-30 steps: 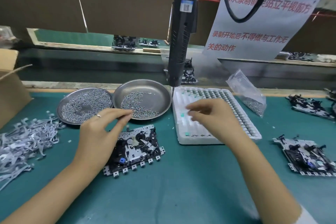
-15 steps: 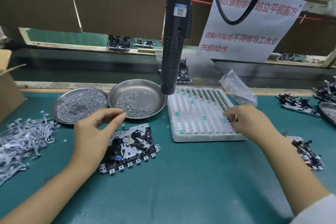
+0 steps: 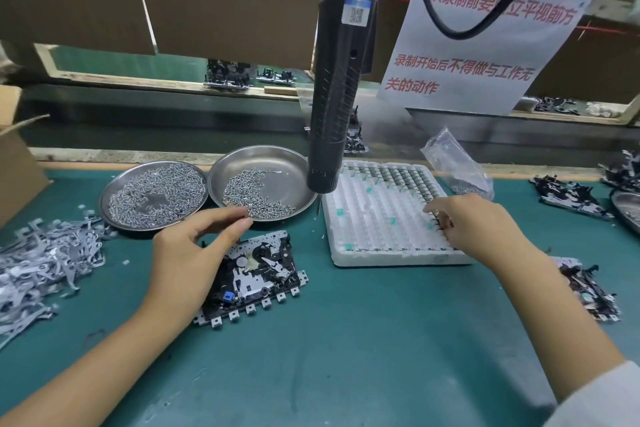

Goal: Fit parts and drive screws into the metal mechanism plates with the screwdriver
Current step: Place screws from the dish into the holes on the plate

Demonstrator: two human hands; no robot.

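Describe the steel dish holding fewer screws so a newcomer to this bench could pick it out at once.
Start at the black electric screwdriver hanging over the green mat. Directly left of its tip sit two round steel dishes side by side; take the right-hand dish, next to the white foam tray. Its screws form only a thin crescent with bare metal showing, while the left dish is nearly covered.

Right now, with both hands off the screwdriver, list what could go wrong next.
1. The right hand picks at the white foam parts tray near its front edge; a tug could perhaps shift the tray or spill parts.
2. The hanging electric screwdriver dangles unheld, its bit just above the mat; a reaching arm might knock it.
3. The left hand hovers over the mechanism plate beside the screw dish; a dropped screw could lodge inside.
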